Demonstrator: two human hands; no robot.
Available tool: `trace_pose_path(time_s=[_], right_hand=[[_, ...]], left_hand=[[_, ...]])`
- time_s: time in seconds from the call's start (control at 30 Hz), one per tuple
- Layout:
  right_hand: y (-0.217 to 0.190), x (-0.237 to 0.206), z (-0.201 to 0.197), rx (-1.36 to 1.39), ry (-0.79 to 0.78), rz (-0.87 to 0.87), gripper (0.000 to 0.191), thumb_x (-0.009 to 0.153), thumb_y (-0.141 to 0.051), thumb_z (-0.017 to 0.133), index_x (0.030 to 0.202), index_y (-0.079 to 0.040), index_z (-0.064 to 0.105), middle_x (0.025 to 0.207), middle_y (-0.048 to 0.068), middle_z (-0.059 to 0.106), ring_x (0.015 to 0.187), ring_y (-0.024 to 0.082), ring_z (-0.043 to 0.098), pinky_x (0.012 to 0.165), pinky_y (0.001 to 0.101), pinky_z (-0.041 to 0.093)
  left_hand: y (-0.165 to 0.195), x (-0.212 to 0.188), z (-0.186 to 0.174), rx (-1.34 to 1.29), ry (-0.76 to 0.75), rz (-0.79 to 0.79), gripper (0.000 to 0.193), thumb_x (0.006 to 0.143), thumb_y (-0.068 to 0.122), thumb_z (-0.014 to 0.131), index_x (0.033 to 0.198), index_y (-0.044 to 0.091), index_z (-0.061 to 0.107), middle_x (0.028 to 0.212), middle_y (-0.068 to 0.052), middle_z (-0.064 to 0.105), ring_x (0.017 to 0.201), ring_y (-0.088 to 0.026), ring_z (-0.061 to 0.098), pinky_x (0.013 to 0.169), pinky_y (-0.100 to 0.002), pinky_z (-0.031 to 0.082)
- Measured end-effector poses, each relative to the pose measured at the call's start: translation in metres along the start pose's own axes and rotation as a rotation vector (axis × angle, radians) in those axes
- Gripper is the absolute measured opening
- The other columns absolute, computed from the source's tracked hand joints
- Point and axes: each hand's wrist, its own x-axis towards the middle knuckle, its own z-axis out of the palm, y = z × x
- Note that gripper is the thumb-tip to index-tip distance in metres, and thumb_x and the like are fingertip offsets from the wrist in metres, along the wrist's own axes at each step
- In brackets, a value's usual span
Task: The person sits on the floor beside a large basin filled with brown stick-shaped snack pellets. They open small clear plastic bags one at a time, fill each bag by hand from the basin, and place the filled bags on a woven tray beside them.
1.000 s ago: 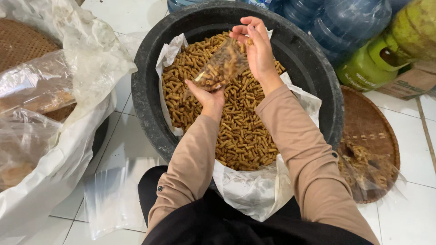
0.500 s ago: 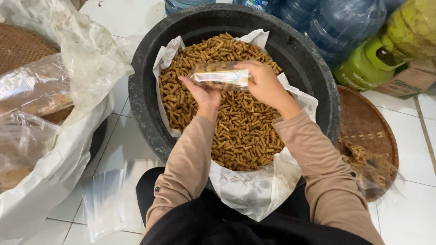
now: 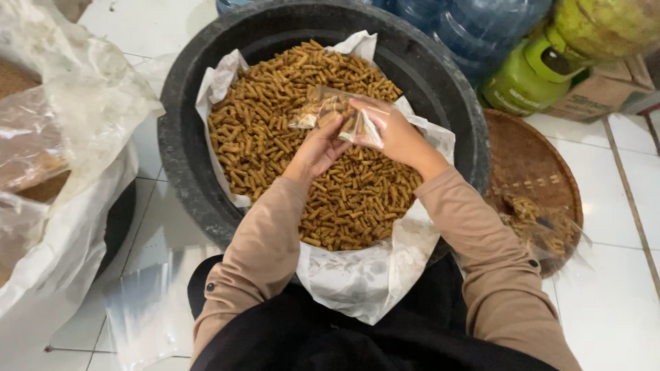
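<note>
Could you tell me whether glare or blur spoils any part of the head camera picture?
Head view: evenly lit and mostly sharp; glare whitens the clear plastic sheets on the floor; the small bag between the left hand and right hand looks slightly smeared.

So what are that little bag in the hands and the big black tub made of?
The small bag looks like thin clear plastic film: glossy, crinkled, the snack sticks showing through. The black tub seems to be thick rubber or plastic, with a matte, rough, dusty rim; which one is hard to tell.
</note>
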Motion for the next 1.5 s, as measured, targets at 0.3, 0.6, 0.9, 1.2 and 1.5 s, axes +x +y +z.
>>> trace_pose_path(time_s=[0.3, 0.6, 0.9, 1.2, 1.5], right_hand=[[0.062, -0.194, -0.155, -0.457, 0.299, 0.403, 0.076, 0.088, -0.014, 0.088, 0.155, -0.007, 0.053, 0.158, 0.027, 0.047, 0.139, 0.045, 0.052, 0.115, 0.0473, 0.045], [0.207, -0.428, -0.189, -0.328, 0.334, 0.925, 0.078, 0.079, -0.015, 0.081, 0.154, -0.013, 0.058, 0.134, 0.021, 0.067, 0.12, 0.036, 0.065, 0.107, 0.0427, 0.051], [0.289, -0.521, -0.028, -0.459, 0.269, 1.052, 0.062, 0.083, -0.023, 0.088, 0.137, -0.005, 0.065, 0.116, 0.026, 0.071, 0.109, 0.041, 0.064, 0.097, 0.0502, 0.048], [0.265, -0.536, -0.033, -0.447, 0.25, 1.068, 0.025, 0.088, -0.017, 0.078, 0.11, -0.005, 0.078, 0.1, 0.021, 0.075, 0.092, 0.037, 0.072, 0.081, 0.0445, 0.056], [0.177, -0.495, -0.056, -0.668, 0.56, 0.979, 0.011, 0.093, -0.014, 0.076, 0.095, -0.004, 0.081, 0.089, 0.019, 0.074, 0.081, 0.033, 0.073, 0.077, 0.0427, 0.057]], left_hand=[[-0.025, -0.044, 0.023, 2.233, -0.092, -0.571, 0.068, 0.085, 0.053, 0.076, 0.135, 0.008, 0.063, 0.134, -0.018, 0.068, 0.127, -0.036, 0.063, 0.103, -0.052, 0.052], [-0.042, -0.027, -0.02, 2.059, -0.117, -0.306, 0.081, 0.082, 0.044, 0.078, 0.145, 0.002, 0.049, 0.134, -0.031, 0.06, 0.125, -0.045, 0.058, 0.103, -0.049, 0.048], [-0.049, -0.021, -0.033, 2.096, -0.073, -0.552, 0.083, 0.083, 0.05, 0.077, 0.145, 0.002, 0.05, 0.127, -0.03, 0.066, 0.122, -0.043, 0.063, 0.103, -0.047, 0.051], [-0.035, -0.032, -0.012, 2.055, -0.108, -0.371, 0.074, 0.084, 0.046, 0.076, 0.14, 0.004, 0.053, 0.126, -0.029, 0.064, 0.12, -0.044, 0.06, 0.099, -0.05, 0.049], [0.063, -0.123, 0.092, 1.975, -0.149, 0.377, 0.063, 0.092, 0.033, 0.074, 0.139, -0.003, 0.054, 0.13, -0.029, 0.062, 0.119, -0.046, 0.059, 0.099, -0.049, 0.048]])
